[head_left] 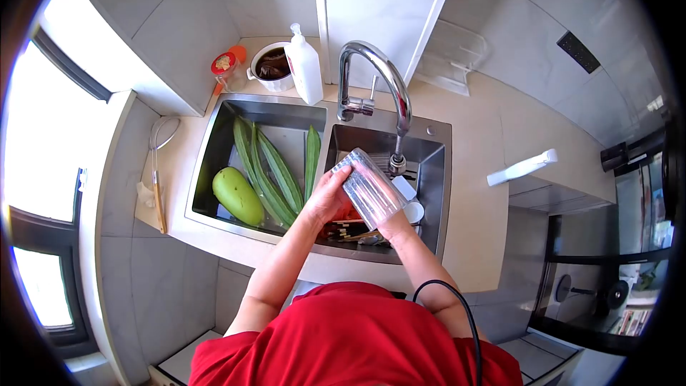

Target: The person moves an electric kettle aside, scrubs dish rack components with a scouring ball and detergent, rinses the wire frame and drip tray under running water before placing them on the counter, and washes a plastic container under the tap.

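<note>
A clear, ribbed container (371, 189) is held tilted over the right sink basin (343, 134). My left hand (329, 191) grips its upper left side, thumb on the near face. At the lower right end is my right hand (395, 226); its fingers are hidden inside or behind the container, I cannot tell which. Beneath, in the basin, lie chopsticks (346, 231), a red item partly covered by my hands, and small white dishes (413, 211). The chrome faucet (406, 111) arches above, its spout just beyond the container; I cannot make out running water.
The left basin (207, 204) holds a green gourd (238, 196) and several long ridged green vegetables (279, 168). Behind stand a white pump bottle (305, 71), a pot of dark liquid (273, 66) and a red-lidded jar (225, 68). A wooden-handled whisk (158, 200) lies left.
</note>
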### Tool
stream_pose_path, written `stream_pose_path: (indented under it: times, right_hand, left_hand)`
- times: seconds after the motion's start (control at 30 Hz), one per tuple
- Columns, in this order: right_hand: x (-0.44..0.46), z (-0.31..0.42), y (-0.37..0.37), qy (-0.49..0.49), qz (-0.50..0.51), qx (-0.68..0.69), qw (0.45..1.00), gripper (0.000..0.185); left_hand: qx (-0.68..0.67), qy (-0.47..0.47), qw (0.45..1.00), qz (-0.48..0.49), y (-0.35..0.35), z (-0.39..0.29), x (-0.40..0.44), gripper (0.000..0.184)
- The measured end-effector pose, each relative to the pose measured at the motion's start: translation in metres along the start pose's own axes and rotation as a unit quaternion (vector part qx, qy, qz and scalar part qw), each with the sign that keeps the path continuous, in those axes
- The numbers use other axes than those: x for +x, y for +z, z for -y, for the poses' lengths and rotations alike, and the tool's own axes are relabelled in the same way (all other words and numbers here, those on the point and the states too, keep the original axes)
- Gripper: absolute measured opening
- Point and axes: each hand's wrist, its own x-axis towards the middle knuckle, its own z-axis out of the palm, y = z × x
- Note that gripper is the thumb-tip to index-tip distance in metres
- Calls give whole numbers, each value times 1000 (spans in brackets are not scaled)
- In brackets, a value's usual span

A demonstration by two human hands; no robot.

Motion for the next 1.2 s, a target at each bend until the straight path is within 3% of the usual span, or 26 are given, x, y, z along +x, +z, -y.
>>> stream_pose_path:
  times: [0.03, 0.07, 0.1, 0.13, 0.27, 0.43, 0.53, 0.63, 0.67, 0.7, 0.77, 0.83, 1.0, 1.2]
  right_hand:
    - [4, -3, -13, -91, 43, -211, 972, 38]
    - [9, -7, -26, -175, 85, -411, 891, 37]
    - [14, -8, -32, -251, 121, -588, 759, 36]
    - [20, -10, -36, -272, 152, -623, 718, 36]
    - [18, -26, -39, -269, 110, -650, 702, 33]
    - [13, -32, -43, -231, 136, -638, 722, 31]
    - [-7, -15, -30, -172, 149, -690, 688, 30]
    - [-27, 12, -12, -171, 96, -608, 769, 35]
    - [-31, 28, -7, -118, 67, -567, 812, 38]
    - [-28, 36, -15, -194, 85, -524, 825, 39]
    - [-37, 64, -13, -153, 48, -456, 876, 38]
    - [-43, 74, -27, -76, -16, -382, 921, 35]
    - [-48, 42, -86, -67, -89, -429, 897, 35]
    - [-57, 33, -82, -90, -85, -453, 883, 33]
  left_hand:
    - [0, -2, 1000, 0, -1, -4, 0, 43]
    - [46, -12, 999, -13, -3, -7, 1, 42]
    - [92, -23, 995, -23, -3, -8, 2, 41]
    - [106, -8, 993, -41, -2, -5, 2, 43]
    - [116, -43, 985, -123, -20, 9, 4, 51]
    - [58, -76, 986, -139, -43, 23, 10, 48]
    - [118, -30, 976, -182, -82, 12, 16, 55]
    - [28, -53, 991, -124, -95, -12, 19, 57]
    - [-43, -61, 991, -112, -97, -14, 21, 59]
    - [-43, -63, 991, -114, -96, -16, 21, 59]
    - [-188, -80, 975, -83, -89, -19, 17, 62]
    - [-201, -67, 973, -90, -83, -19, 20, 64]
    - [-305, -104, 945, -48, -69, -12, 22, 69]
    - [-302, -120, 946, -20, -53, -4, 22, 69]
